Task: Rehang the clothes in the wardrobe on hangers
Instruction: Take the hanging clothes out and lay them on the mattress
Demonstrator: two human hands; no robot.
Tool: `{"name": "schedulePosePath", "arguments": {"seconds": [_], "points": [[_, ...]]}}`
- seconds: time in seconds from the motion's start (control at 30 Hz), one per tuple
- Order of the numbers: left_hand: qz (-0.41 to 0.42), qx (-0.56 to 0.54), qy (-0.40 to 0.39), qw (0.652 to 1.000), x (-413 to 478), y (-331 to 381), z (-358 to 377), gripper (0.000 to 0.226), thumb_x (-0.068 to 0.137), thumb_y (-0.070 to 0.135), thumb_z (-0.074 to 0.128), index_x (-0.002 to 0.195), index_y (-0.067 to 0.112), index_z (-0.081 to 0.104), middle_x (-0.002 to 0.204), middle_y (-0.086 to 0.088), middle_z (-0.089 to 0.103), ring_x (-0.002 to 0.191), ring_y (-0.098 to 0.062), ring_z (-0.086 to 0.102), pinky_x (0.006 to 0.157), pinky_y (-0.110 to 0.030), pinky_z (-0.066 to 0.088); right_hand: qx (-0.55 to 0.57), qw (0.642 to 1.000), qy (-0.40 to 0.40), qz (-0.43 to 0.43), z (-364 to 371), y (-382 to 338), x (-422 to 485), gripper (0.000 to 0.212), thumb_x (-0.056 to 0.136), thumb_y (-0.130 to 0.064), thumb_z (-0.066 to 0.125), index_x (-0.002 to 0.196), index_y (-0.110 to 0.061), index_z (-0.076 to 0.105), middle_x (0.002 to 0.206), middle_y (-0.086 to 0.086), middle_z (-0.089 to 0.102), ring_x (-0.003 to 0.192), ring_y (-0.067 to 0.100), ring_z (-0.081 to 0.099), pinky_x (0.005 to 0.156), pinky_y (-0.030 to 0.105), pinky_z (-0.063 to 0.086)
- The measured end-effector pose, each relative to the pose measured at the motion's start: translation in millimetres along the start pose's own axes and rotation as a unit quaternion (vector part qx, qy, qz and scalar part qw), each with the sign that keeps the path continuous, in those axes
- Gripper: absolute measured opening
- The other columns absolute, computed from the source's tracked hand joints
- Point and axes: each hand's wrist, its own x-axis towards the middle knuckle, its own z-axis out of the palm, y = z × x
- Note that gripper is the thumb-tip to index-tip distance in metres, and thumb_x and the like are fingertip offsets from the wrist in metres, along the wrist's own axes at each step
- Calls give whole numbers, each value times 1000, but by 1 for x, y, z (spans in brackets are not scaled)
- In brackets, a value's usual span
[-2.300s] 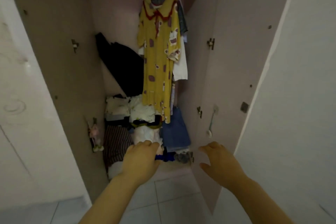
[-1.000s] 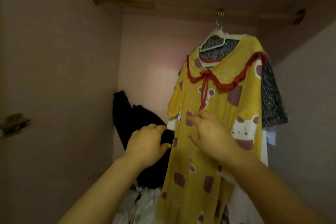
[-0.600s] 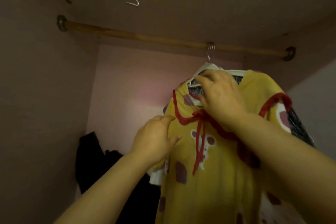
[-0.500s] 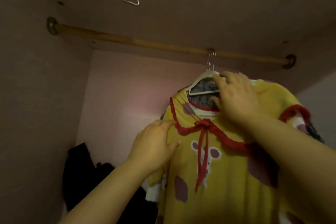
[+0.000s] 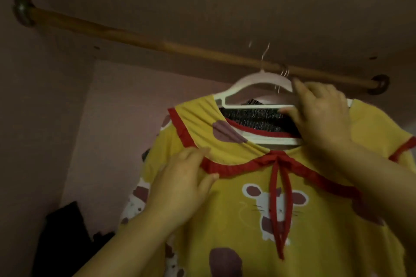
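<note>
We find the yellow dress (image 5: 258, 220) on a white plastic hanger (image 5: 254, 84) near the far end of the wooden rail (image 5: 135, 39), at the front of a small bunch of hung clothes. The right hand (image 5: 322, 112) grips one arm of the hanger, thumb on its lower bar. The left hand (image 5: 180, 189) lies open on a shoulder of the dress, fingers stretched to the red frilled collar. We judge the step to be handling this dress and its hanger at the rail. The hook appears to stand above the rail, but blur prevents a firm finding. The next move calls for guiding that hook without snagging the neighbouring hooks (image 5: 284, 72). The dress is thin, limp cloth printed with mice and maroon patches. A dark flecked garment (image 5: 258, 119) hangs behind it. The rail is a smooth round pole.
</note>
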Motion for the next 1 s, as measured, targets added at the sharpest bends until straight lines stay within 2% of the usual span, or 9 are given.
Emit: {"name": "schedulePosePath", "arguments": {"seconds": [0.1, 0.23, 0.33, 0.47, 0.53, 0.6, 0.73, 0.83, 1.0], "points": [[14, 30, 89, 995, 9, 4, -18, 56, 85, 38, 61, 136, 20, 45, 132, 1, 48, 123, -19, 42, 102, -32, 32, 54, 996, 68, -22, -9, -25, -3, 59, 76, -31, 66, 124, 2, 57, 104, 25, 62, 92, 43, 57, 77, 46, 43], [3, 102, 192, 976, -6, 7, -45, 64, 82, 46, 53, 134, 10, 47, 131, -15, 50, 121, -34, 46, 101, -46, 34, 117, 990, 55, -48, -13, -59, -44, 61, 79, -41, 57, 123, 2, 58, 104, 22, 64, 90, 40, 59, 76, 43, 43], [-20, 169, 165, 972, -35, 4, -62, 71, 80, 53, 44, 136, 10, 45, 128, -14, 54, 117, -36, 49, 102, -55, 31, 162, 986, 25, -45, -13, -81, -81, 61, 83, -42, 50, 126, 0, 55, 104, 21, 64, 90, 38, 57, 76, 44, 43], [-57, 241, 109, 963, -85, 0, -81, 62, 81, 50, 41, 133, 18, 51, 110, -7, 62, 103, -32, 58, 100, -55, 28, 236, 970, 23, -52, -18, -110, -120, 60, 84, -41, 51, 126, 1, 54, 103, 20, 64, 94, 30, 47, 78, 42, 35], [-68, 262, 113, 956, -111, 2, -94, 54, 81, 45, 44, 127, 19, 57, 101, -7, 64, 91, -31, 61, 94, -49, 37, 273, 960, 28, -64, -21, -126, -137, 59, 84, -41, 51, 125, 1, 55, 102, 20, 64, 94, 29, 47, 79, 41, 34], [-78, 287, 123, 947, -139, 9, -109, 49, 79, 43, 52, 122, 21, 61, 95, -7, 64, 86, -28, 59, 86, -38, 37, 318, 945, 26, -77, -24, -142, -152, 59, 85, -43, 50, 125, 1, 55, 102, 20, 65, 96, 28, 48, 80, 41, 34], [-133, 343, 126, 921, -199, 45, -148, 49, 76, 44, 52, 121, 25, 61, 92, -3, 63, 86, -15, 44, 77, -30, 26, 435, 896, 15, -90, -38, -178, -178, 60, 89, -52, 45, 127, -7, 50, 103, 19, 65, 97, 28, 50, 84, 42, 37], [-188, 402, 124, 887, -244, 88, -178, 50, 73, 43, 53, 119, 26, 62, 90, 0, 63, 83, -13, 42, 73, -25, 21, 524, 844, 43, -106, -62, -208, -197, 58, 83, -48, 54, 123, -6, 53, 98, 19, 66, 93, 27, 51, 82, 43, 39], [-272, 509, 139, 805, -315, 179, -225, 49, 73, 43, 53, 118, 26, 62, 89, 1, 62, 83, -11, 42, 77, -30, 30, 639, 753, 83, -134, -129, -256, -224, 57, 82, -45, 59, 120, -3, 55, 95, 18, 66, 92, 28, 51, 81, 43, 41]]}}
